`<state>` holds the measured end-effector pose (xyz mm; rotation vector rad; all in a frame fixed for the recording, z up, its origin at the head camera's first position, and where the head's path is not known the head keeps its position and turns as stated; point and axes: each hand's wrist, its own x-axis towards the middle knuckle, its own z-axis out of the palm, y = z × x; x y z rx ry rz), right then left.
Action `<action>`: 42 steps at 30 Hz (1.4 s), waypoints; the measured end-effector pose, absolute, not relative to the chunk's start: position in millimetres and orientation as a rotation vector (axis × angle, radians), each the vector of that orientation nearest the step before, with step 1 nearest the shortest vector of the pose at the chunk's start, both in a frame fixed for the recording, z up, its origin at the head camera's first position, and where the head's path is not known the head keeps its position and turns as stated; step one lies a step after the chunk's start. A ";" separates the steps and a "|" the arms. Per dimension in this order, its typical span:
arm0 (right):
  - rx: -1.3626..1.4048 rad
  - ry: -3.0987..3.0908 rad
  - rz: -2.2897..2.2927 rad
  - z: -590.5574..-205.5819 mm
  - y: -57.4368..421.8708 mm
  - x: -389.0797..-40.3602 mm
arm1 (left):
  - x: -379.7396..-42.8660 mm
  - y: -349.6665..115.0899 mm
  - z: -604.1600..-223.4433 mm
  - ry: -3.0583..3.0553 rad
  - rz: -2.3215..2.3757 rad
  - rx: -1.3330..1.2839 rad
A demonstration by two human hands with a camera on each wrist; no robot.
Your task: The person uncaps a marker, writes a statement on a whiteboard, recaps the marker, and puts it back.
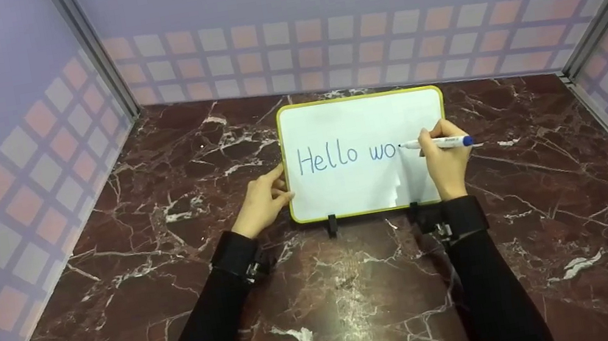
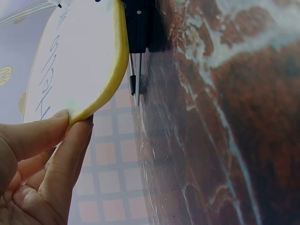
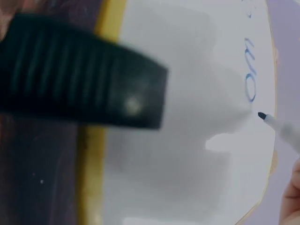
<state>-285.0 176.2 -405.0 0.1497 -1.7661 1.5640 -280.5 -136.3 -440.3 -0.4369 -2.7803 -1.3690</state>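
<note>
A whiteboard (image 1: 345, 194) with a yellow rim leans on a small black stand (image 1: 333, 225), with "Hello wo" written across it in blue. My right hand (image 1: 446, 162) holds a white marker (image 1: 447, 142) with a blue end, its tip just right of the last "o". In the right wrist view the marker tip (image 3: 262, 115) is bare and close to the board; whether it touches cannot be told. At the board's left edge my left hand (image 1: 263, 202) pinches the rim; the left wrist view shows thumb and fingers (image 2: 61, 159) on either side of the corner.
A dark red marbled table (image 1: 180, 314) lies under everything. Purple panels with pink and white squares (image 1: 247, 50) close off the back and both sides. A black stand foot (image 3: 84, 70) fills much of the right wrist view.
</note>
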 end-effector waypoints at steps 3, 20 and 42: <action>0.151 -1.781 1.566 -406.2 176.7 -285.5 | -280.9 -136.1 -440.0 -2.786 -1.371 -0.434; 0.153 -1.870 1.512 -402.7 180.4 -284.4 | -279.3 -136.1 -439.9 -2.780 -1.366 -0.441; 0.105 -1.652 1.626 -406.2 191.1 -289.9 | -281.7 -136.1 -442.0 -2.758 -1.390 -0.449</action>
